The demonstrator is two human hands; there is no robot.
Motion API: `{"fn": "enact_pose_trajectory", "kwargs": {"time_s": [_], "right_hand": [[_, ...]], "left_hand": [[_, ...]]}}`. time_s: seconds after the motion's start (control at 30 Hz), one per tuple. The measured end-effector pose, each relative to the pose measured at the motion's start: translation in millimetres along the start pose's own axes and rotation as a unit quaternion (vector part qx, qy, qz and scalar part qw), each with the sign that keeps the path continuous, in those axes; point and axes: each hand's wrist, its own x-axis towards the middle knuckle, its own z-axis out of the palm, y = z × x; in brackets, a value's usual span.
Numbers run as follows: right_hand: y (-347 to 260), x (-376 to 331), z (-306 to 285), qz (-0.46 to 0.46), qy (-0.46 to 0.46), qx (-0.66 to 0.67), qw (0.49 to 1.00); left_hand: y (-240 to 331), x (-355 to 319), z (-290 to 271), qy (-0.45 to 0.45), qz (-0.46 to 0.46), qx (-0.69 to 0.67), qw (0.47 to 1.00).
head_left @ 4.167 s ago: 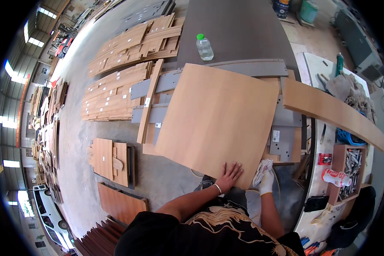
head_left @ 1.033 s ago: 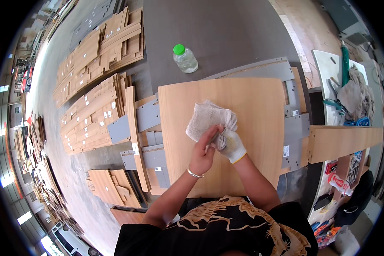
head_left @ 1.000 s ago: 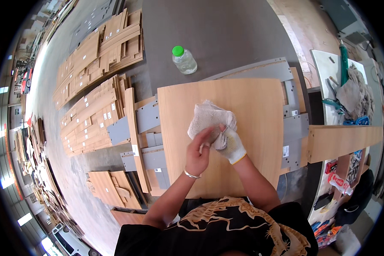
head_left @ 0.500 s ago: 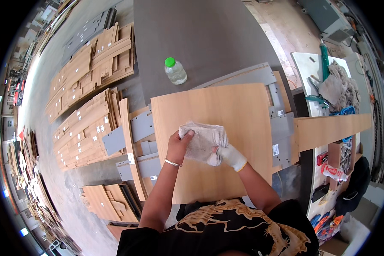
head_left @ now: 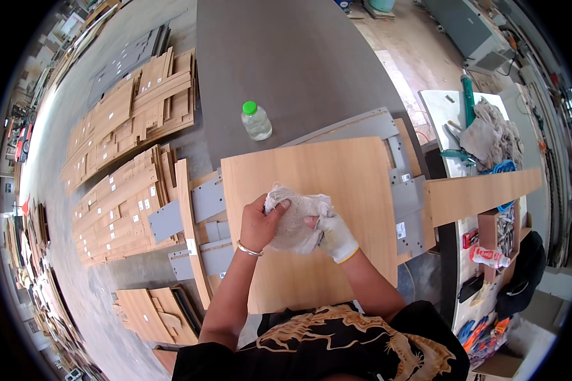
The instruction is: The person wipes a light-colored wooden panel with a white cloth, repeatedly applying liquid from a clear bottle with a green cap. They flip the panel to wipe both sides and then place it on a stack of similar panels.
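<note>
Grey workshop floor fills the top of the frame, with stacks of cut boards [head_left: 121, 127] spread along the left side and a cluttered side bench [head_left: 483, 165] at the right edge. At centre I see a large tan wooden panel [head_left: 311, 222] lying flat on grey panels [head_left: 400, 184], and a clear bottle with a green cap [head_left: 255, 120] standing just above its upper left corner. Both of my hands are over the middle of the panel. My bare left hand [head_left: 260, 223] is closed on the left side of a crumpled pale rag [head_left: 295, 219], thumb on top, a bracelet at the wrist. My gloved right hand [head_left: 337, 236] grips the rag's right side from below. Compared with half a second ago, the rag is bunched tighter and sits a little nearer my body, with both hands drawn closer together on it; four seconds ago my hands lay at the near edge of the panel with no rag between them. I judge that I am gathering the rag into a pad, so wiping the panel looks about to start rather than finished.
</note>
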Motion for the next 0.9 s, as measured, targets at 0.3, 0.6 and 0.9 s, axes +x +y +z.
{"fn": "enact_pose_trajectory", "kwargs": {"time_s": [0.3, 0.6, 0.9], "right_hand": [[24, 9, -29, 0.031, -0.025, 0.067, 0.997], [59, 41, -77, 0.062, 0.025, 0.114, 0.991], [-14, 55, -112, -0.098, 0.057, 0.203, 0.973]], "left_hand": [[-33, 30, 8, -0.075, -0.120, -0.060, 0.988], [-63, 76, 28, -0.165, -0.108, 0.102, 0.975], [-149, 241, -38, 0.177, 0.106, 0.176, 0.963]]}}
